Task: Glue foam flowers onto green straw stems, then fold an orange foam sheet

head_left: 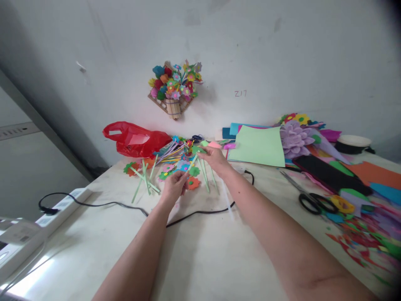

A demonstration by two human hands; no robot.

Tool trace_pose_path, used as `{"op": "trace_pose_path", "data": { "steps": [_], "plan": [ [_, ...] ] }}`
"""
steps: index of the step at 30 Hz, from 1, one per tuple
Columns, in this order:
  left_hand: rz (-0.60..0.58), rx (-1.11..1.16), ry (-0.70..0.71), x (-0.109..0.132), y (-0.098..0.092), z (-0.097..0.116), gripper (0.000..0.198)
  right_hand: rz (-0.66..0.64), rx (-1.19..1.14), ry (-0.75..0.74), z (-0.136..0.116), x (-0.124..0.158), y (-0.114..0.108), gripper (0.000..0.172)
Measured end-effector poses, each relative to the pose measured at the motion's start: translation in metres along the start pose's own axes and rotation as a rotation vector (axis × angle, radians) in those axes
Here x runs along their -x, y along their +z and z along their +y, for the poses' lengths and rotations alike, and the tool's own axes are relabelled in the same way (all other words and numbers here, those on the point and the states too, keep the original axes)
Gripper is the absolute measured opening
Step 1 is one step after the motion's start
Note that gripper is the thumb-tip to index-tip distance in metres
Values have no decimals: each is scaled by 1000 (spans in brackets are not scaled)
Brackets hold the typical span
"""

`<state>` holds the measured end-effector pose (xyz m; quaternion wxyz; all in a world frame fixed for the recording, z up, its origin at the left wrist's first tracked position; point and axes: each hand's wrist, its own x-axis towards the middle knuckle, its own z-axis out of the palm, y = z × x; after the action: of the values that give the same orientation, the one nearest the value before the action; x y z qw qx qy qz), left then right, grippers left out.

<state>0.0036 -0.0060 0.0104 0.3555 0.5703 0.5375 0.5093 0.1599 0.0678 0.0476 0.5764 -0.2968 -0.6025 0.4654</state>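
Observation:
My left hand (pixel 175 184) is closed in a pinch on a pale green paper strip (pixel 192 163), which slants up to the right. Its top end reaches a green flower cut-out (pixel 196 149) pinched between the fingertips of my right hand (pixel 214 159). Whether strip and flower are joined, I cannot tell. Beneath and around my hands lie paper flowers, among them an orange flower (pixel 193 183) and a darker green flower (pixel 194 171). More pale green strips (pixel 205 177) stick out below my right hand, and several loose strips (pixel 145 179) lie crossed to the left.
A red plastic bag (pixel 136 140) sits at the back left. Stacked sheets (pixel 258 146), scissors (pixel 313 200), a black phone-like slab (pixel 332 173) and scraps (pixel 363 242) fill the right side. A black cable (pixel 197 212) crosses the table. A flower basket (pixel 173 106) hangs on the wall.

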Motion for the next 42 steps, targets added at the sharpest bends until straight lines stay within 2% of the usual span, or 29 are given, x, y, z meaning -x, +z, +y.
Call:
{"op": "trace_pose_path", "data": {
  "steps": [3, 7, 11, 21, 26, 31, 35, 38, 42],
  "plan": [
    [-2, -23, 0, 1, 1, 1, 35, 74, -119, 62, -2, 2, 4, 20],
    [3, -39, 12, 2, 4, 1, 36, 166, -140, 94, -8, 4, 8, 18],
    [6, -29, 19, 2, 7, 0, 36, 189, -146, 118, -10, 5, 9, 15],
    [-43, -28, 18, 1, 0, 2, 35, 245, -68, 141, -5, -2, -3, 31],
    [36, -4, 29, 1, -2, 2, 33, 84, -67, 126, -9, 4, 0, 33],
    [169, 108, 22, -1, -4, 4, 34, -81, -64, 328, -8, 16, 12, 31],
    [160, 138, 33, 0, -3, 6, 37, -185, -5, 333, -6, 22, 26, 24],
    [95, 121, 36, 1, -1, 6, 38, -90, 10, 277, -8, 22, 31, 19],
    [31, 85, 29, 0, -1, 3, 36, 96, 35, 249, -12, 17, 25, 12]
  ]
}}
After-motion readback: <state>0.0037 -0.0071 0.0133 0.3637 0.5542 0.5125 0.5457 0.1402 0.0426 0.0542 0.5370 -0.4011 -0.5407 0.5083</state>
